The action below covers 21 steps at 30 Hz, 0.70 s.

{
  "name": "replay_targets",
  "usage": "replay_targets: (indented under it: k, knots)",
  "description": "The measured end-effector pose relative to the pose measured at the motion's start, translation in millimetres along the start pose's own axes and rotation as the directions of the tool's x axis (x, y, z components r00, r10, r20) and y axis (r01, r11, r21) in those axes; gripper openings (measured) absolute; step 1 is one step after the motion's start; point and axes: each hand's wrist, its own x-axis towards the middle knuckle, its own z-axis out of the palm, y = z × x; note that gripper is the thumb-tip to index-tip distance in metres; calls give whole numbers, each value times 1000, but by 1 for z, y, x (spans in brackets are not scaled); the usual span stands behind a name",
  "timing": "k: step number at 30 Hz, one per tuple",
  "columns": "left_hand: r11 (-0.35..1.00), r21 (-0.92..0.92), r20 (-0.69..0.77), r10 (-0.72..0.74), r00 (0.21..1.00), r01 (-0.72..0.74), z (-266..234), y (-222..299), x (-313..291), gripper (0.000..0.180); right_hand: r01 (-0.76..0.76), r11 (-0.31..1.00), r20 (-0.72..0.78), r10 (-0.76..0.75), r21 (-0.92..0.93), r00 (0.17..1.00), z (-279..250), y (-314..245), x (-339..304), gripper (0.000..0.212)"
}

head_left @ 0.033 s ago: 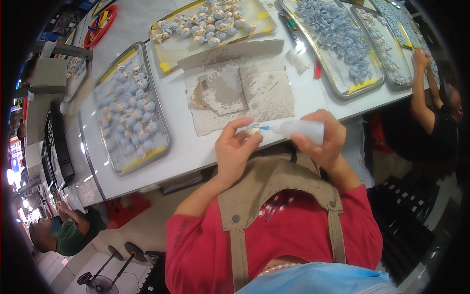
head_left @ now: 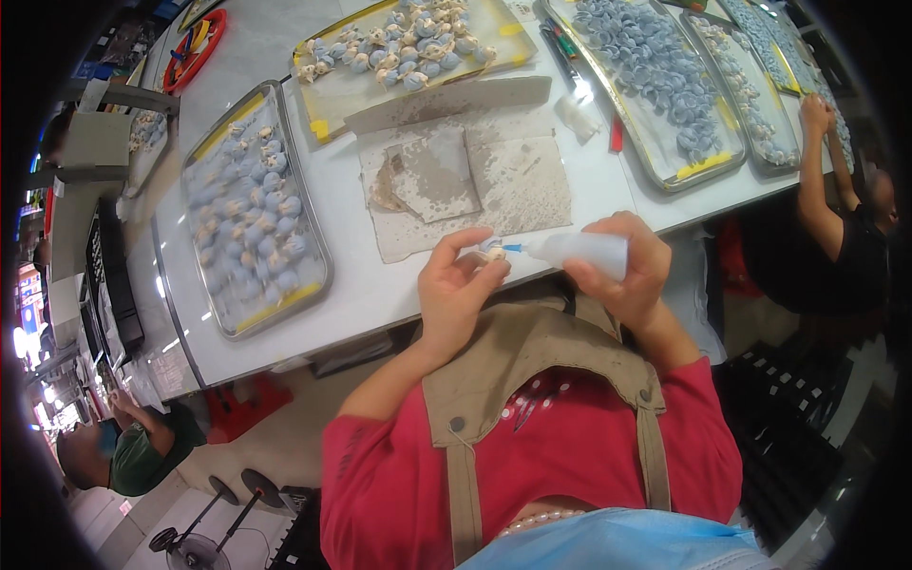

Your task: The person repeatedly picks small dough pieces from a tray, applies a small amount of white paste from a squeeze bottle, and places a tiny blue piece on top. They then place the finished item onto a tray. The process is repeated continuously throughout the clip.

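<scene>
Between the thumb and fingers of my left hand (head_left: 456,290) is a small cream and pale blue figurine (head_left: 494,253), partly covered by the fingertips. My right hand (head_left: 636,271) is wrapped round a whitish squeeze bottle (head_left: 591,254), tilted on its side. The bottle's blue needle tip (head_left: 513,248) points left and meets or nearly meets the figurine; I cannot tell if they touch. Both hands are over the table's near edge, just in front of a stained cardboard sheet (head_left: 522,185).
Left of the cardboard, a metal tray (head_left: 323,249) holds many similar figurines; a yellow-edged tray (head_left: 320,127) behind holds more. At right, another tray (head_left: 708,169) carries pale blue shell-like pieces. Pens (head_left: 559,49) lie between trays. Co-workers sit at far right (head_left: 825,223) and lower left (head_left: 142,456).
</scene>
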Motion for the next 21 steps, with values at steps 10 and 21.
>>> replay_targets:
  k: [10, 21]
  knots:
    - [999, -26, -6, 19, 1000, -19, 1, 0, 0, 38, -105, 989, -4, 106, 104, 994, 0, 0, -2, 30]
    - [999, -19, -6, 40, 999, -41, 5, 1, 1, 38, -58, 996, -13, 59, 62, 998, 0, -1, 0, 29]
